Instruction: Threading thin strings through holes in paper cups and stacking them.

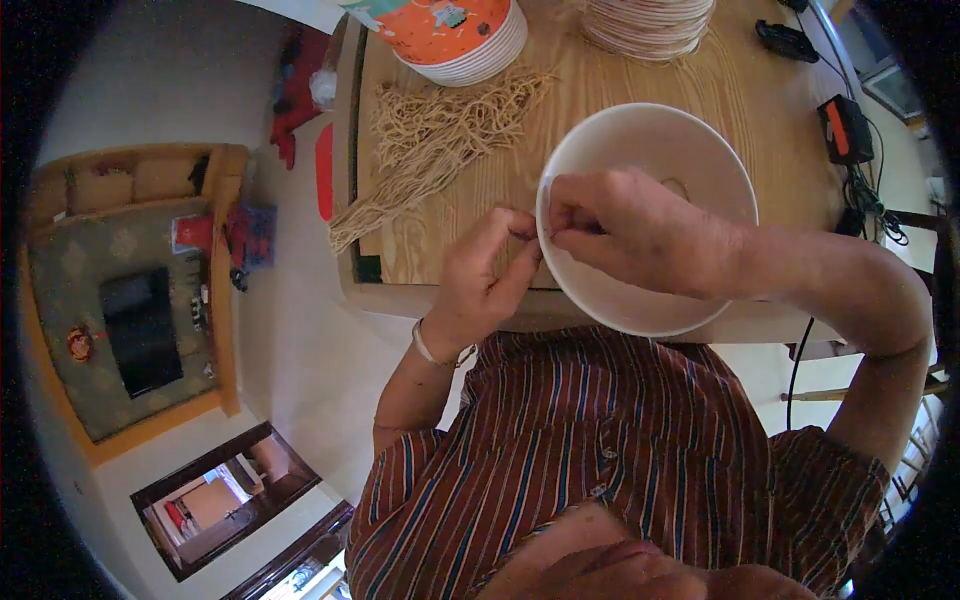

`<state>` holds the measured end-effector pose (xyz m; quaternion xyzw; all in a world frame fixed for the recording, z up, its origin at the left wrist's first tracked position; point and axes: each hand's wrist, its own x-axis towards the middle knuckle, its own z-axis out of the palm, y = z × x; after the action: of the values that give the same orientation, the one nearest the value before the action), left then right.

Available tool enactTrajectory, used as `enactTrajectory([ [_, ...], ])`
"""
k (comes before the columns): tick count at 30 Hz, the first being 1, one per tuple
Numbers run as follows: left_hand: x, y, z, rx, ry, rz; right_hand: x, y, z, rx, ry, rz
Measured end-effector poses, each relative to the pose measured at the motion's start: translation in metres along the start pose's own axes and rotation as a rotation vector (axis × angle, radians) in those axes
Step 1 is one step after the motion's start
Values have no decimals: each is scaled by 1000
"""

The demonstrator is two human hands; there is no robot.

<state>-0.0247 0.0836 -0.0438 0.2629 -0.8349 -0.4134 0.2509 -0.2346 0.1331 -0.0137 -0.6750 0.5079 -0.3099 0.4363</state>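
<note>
A white round tub stands at the table's near edge with its open top toward me. My right hand reaches into it, fingers pinched against the inside of its left wall. Just outside that same wall, my left hand is closed, with thumb and fingertips pressed together at the rim. Whatever is between the fingertips of either hand is too small to make out. A thin loop of cord shows inside the tub, partly hidden by my right hand. Left of the tub lies a loose bundle of tan cords.
A stack of orange printed paper tubs stands behind the cords. Farther right is a stack of round pale pieces. An orange and black box with coiled black cables sits at the right edge of the wooden table.
</note>
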Motion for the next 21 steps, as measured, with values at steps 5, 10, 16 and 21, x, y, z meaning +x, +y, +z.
enactTrajectory([
  [5, -4, -8, 3, -66, 17, 21, 3, -3, 3, 48, -17, 34],
  [10, -6, -6, 1, -168, 32, -58, 3, 3, 8, 130, -31, 35],
  [16, -9, -11, 10, -317, 93, -181, 5, 6, 8, 130, -68, 47],
  [21, -10, -7, 13, -257, 138, -80, 6, -3, 4, 186, -117, 96],
])
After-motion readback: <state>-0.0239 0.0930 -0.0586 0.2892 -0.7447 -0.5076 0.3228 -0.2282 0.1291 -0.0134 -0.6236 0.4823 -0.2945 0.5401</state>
